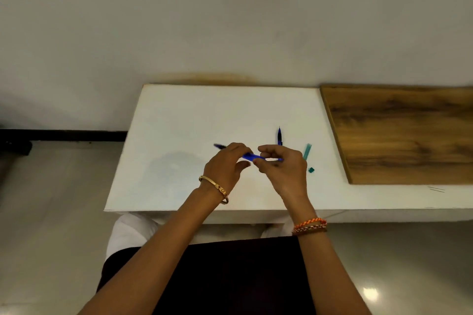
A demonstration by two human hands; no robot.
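Observation:
Above the white table, my left hand grips a blue pen that lies roughly level, its dark end sticking out to the left. My right hand pinches the pen's right end between thumb and fingers. A second blue pen part with a pointed tip lies on the table just beyond my right hand. A teal tube and a small teal cap lie to the right of that hand.
A wooden board covers the table's right part. The wall stands right behind the table. Grey floor lies to the left and below. My lap sits under the table's near edge.

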